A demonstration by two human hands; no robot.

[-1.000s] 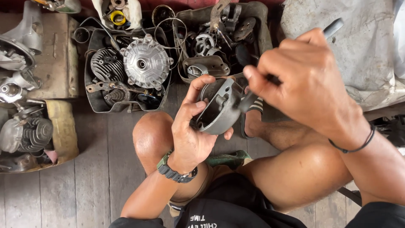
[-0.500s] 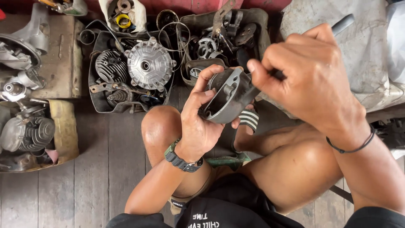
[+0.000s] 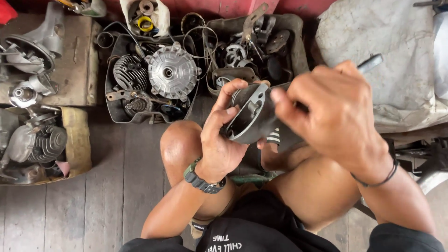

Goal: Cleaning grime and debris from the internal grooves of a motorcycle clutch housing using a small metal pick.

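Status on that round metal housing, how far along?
Done: the grey round housing is out of the parts trays and stripped bare. In hand: left hand grips it above the knee, right hand works a dark-handled tool into its open side. Left: it seems unfinished; loose parts sit in the trays.

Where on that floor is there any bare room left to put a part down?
Bare floorboards lie left of the person's knee, below the black tray of engine parts and right of the yellow tray. The trays along the top are crowded. The left hand grips a round metal housing.
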